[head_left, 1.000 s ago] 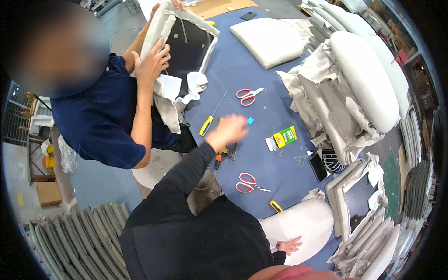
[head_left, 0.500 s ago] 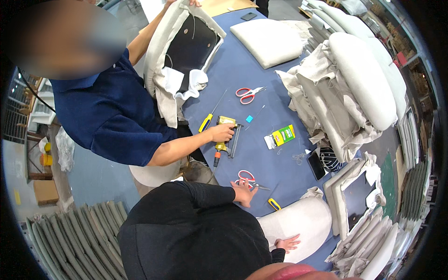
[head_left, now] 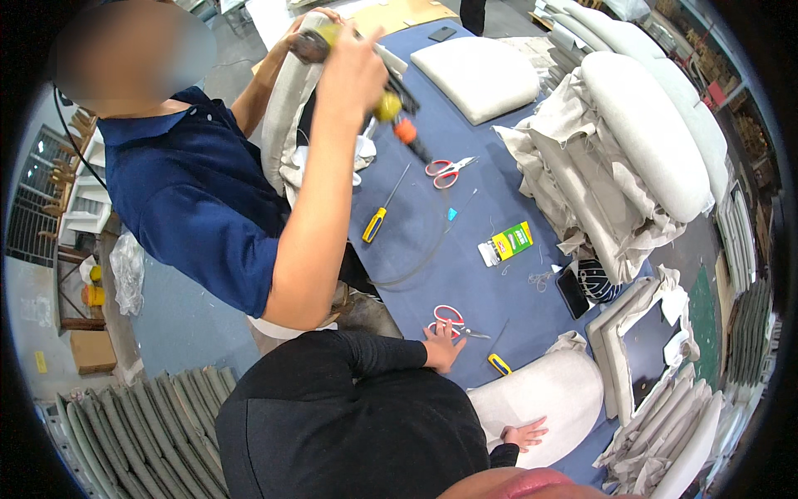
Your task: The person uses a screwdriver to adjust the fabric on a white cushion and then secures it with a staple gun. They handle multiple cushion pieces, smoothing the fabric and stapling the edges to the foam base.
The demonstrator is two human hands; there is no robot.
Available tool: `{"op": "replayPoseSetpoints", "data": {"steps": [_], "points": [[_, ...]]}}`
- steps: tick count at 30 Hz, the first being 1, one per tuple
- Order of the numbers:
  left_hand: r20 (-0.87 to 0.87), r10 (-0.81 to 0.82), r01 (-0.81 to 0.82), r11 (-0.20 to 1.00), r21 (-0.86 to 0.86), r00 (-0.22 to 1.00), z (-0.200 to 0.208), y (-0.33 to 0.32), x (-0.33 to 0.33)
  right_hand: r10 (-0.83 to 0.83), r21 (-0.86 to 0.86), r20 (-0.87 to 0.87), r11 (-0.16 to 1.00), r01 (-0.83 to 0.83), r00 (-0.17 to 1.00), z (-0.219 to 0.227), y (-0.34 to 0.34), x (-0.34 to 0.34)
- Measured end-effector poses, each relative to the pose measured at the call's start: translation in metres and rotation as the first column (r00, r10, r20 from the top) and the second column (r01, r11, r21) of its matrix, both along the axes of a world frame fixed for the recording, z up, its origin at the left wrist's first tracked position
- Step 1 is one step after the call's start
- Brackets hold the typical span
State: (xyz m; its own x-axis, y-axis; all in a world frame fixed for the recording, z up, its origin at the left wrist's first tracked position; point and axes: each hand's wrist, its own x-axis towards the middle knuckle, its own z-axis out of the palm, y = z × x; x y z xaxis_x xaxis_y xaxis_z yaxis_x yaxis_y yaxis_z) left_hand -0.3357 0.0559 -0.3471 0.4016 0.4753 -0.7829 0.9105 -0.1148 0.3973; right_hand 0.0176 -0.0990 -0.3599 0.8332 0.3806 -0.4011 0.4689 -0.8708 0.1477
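My left hand [head_left: 443,349] rests on the blue table with its fingers spread, its fingertips against the red handles of a pair of scissors [head_left: 451,315]. It is open and does not grip them. My right hand [head_left: 524,435] lies flat and open on a pale upholstered cushion [head_left: 549,382] at the near edge. Just beyond that cushion is a yellow-handled screwdriver [head_left: 499,364]. Across the table, a co-worker in a navy shirt lifts a yellow staple gun [head_left: 388,106] over a black-backed pale seat cushion [head_left: 281,125] held up by the other hand.
On the blue table [head_left: 416,241] lie a second pair of scissors [head_left: 447,173], another screwdriver [head_left: 376,223], a green-yellow box [head_left: 509,243] and a phone [head_left: 572,293]. Piled covered cushions [head_left: 644,125] stand at the right. Stacked grey pads [head_left: 150,432] fill the lower left.
The co-worker has raised the staple gun from the table to the upright cushion, its hose trailing. My two hands hold their places; the view has shifted slightly.
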Motion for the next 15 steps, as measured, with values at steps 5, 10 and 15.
{"op": "replayPoseSetpoints", "data": {"steps": [5,10,15], "points": [[-0.027,-0.059,0.061,0.996,0.065,0.998,0.0095,-0.0019,-0.0039,-0.002,-0.018,0.021,1.000,0.002,1.000,-0.0010,-0.0021,-0.0006],[-0.016,-0.017,0.019,0.997,0.076,1.000,0.0072,0.0007,-0.0015,0.005,-0.062,0.049,0.998,-0.002,0.999,-0.0039,0.0000,0.0006],[0.011,-0.013,0.012,0.997,0.074,1.000,0.0070,0.0022,-0.0027,0.008,-0.061,0.064,0.998,-0.004,0.998,-0.0096,-0.0027,0.0043]]}}
